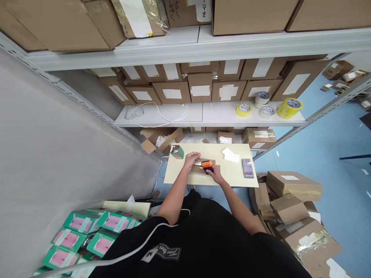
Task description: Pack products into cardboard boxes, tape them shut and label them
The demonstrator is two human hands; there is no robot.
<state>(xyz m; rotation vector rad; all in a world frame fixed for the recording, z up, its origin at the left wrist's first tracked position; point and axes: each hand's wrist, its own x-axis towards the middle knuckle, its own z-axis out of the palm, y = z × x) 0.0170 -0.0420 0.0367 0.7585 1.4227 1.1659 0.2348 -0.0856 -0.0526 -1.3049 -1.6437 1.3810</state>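
A small cardboard box [198,169] lies on the pale yellow tabletop [228,175], with shiny tape along its top. My left hand [191,160] grips the box at its left end, fingers curved over the far edge. In my right hand [215,174] is an orange and dark blue tape dispenser [207,165], held over the right part of the box. The dispenser hides part of the box top, and whether its blade touches the tape is too small to tell.
On the table stand a green box [177,151], white papers [231,155] and a purple pack [247,168]. Tape rolls [244,109] sit on the shelf [214,112] beyond. Cartons [294,180] pile up at right; green-and-pink boxes [78,222] are stacked lower left. A white cable [139,247] crosses my left arm.
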